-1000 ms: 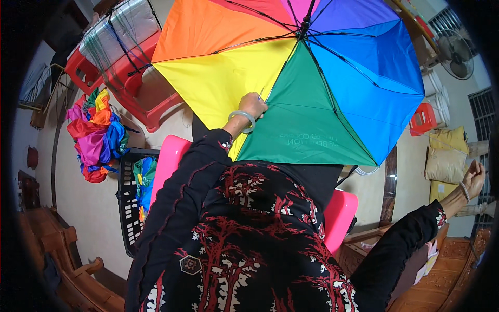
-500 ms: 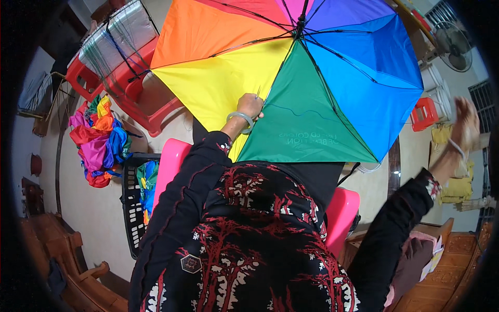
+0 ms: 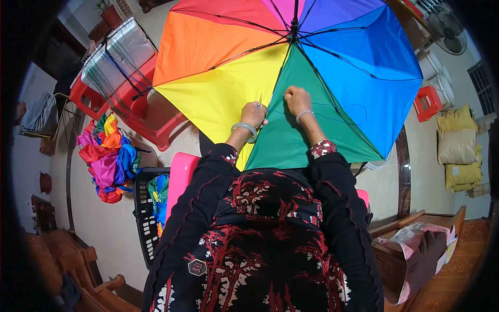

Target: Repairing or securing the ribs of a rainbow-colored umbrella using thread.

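Observation:
An open rainbow umbrella (image 3: 223, 93) lies underside up across my lap, its black ribs and shaft showing. My left hand (image 3: 253, 115), with a pale bangle at the wrist, is closed on the seam and rib between the yellow and green panels. Two thin metal points (image 3: 261, 100) stick up from that fist; the rest of this tool is hidden. Over the green panel, my right hand (image 3: 298, 101) is closed, fingers curled in, and what they may pinch is hidden. A dark blue thread (image 3: 358, 108) loops across the green and blue panels near it.
At left, a heap of colourful folded fabric (image 3: 106, 164) stands beside a black plastic basket (image 3: 143, 213). Red stools (image 3: 138, 99) beyond carry a white foam box (image 3: 118, 57) draped with threads. A fan (image 3: 447, 31), red stool (image 3: 427, 104) and yellow sacks (image 3: 458, 148) are at right.
My right hand has swung in from the far right, down onto the green panel. The left hand keeps its hold on the seam. The blue thread's loop has shifted rightward.

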A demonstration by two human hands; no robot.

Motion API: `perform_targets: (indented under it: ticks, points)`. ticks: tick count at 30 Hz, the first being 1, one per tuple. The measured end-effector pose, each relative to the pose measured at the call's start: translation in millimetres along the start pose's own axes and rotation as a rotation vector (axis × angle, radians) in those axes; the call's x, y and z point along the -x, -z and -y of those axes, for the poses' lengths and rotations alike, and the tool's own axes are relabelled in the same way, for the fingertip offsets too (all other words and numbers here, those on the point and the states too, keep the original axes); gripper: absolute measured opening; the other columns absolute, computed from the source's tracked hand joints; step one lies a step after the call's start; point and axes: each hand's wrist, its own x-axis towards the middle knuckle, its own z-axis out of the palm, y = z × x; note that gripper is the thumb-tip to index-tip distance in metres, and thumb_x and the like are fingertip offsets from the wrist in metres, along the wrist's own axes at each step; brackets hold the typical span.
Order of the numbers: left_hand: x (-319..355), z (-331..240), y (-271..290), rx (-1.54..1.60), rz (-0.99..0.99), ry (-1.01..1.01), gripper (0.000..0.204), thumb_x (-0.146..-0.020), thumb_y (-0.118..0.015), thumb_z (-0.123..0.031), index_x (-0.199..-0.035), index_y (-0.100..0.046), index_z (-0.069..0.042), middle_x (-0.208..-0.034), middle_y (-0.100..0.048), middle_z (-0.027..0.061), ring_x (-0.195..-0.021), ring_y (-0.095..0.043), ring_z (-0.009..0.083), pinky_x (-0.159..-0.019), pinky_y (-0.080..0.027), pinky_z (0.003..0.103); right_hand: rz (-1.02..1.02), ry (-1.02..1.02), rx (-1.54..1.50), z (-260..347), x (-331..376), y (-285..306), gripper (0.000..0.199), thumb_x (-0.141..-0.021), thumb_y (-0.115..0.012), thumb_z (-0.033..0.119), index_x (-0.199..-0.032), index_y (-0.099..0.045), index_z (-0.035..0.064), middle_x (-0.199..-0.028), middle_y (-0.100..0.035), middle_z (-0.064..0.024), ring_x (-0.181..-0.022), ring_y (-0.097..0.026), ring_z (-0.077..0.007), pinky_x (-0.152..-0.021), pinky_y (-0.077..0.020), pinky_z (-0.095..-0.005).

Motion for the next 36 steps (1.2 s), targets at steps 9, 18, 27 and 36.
perform_targets:
  ticks: [9,18,27,36]
  points:
    - [-1.2,2.8,3.2,0.035,-0.032,0.003,0.026,-0.083,-0.042,-0.016,-0.069,-0.057,0.0,-0.05,-0.054,0.008,-0.041,-0.055,0.016,-0.038,-0.043,0.03,0.106,-0.097,0.141,22.8,16.6,-28.2,0.011,-0.071,-0.057,0.016,-0.074,-0.059,0.0053,-0.077,-0.062,-0.0166,-0.073,-0.06,-0.034,-0.067,-0.048,-0.0411]
    - [-8.1,9.8,0.2,0.107,-0.045,-0.022,0.026,-0.085,-0.045,-0.018,-0.068,-0.056,-0.001,-0.05,-0.053,0.007,-0.043,-0.057,0.0151,-0.036,-0.043,0.029,0.445,-0.122,0.069,29.0,19.2,-14.9,0.015,-0.07,-0.059,0.016,-0.081,-0.06,0.0055,-0.087,-0.062,-0.0168,-0.084,-0.059,-0.033,-0.074,-0.0471,-0.041]
    - [-5.4,3.5,1.0,0.099,-0.06,-0.001,0.026,-0.085,-0.045,-0.017,-0.068,-0.055,-0.001,-0.05,-0.053,0.0065,-0.043,-0.057,0.0154,-0.036,-0.043,0.029,0.332,-0.167,0.033,22.7,19.9,-17.4,0.012,-0.07,-0.058,0.015,-0.077,-0.059,0.0051,-0.083,-0.062,-0.0172,-0.081,-0.059,-0.0334,-0.072,-0.047,-0.041]
    - [-1.9,0.3,1.0,0.092,-0.084,0.008,0.026,-0.085,-0.045,-0.016,-0.067,-0.055,0.0,-0.05,-0.053,0.0069,-0.042,-0.057,0.0156,-0.036,-0.043,0.028,0.286,-0.121,-0.009,26.5,27.2,-18.9,0.011,-0.069,-0.057,0.013,-0.071,-0.058,0.0032,-0.076,-0.061,-0.0184,-0.074,-0.059,-0.0346,-0.068,-0.047,-0.0413]
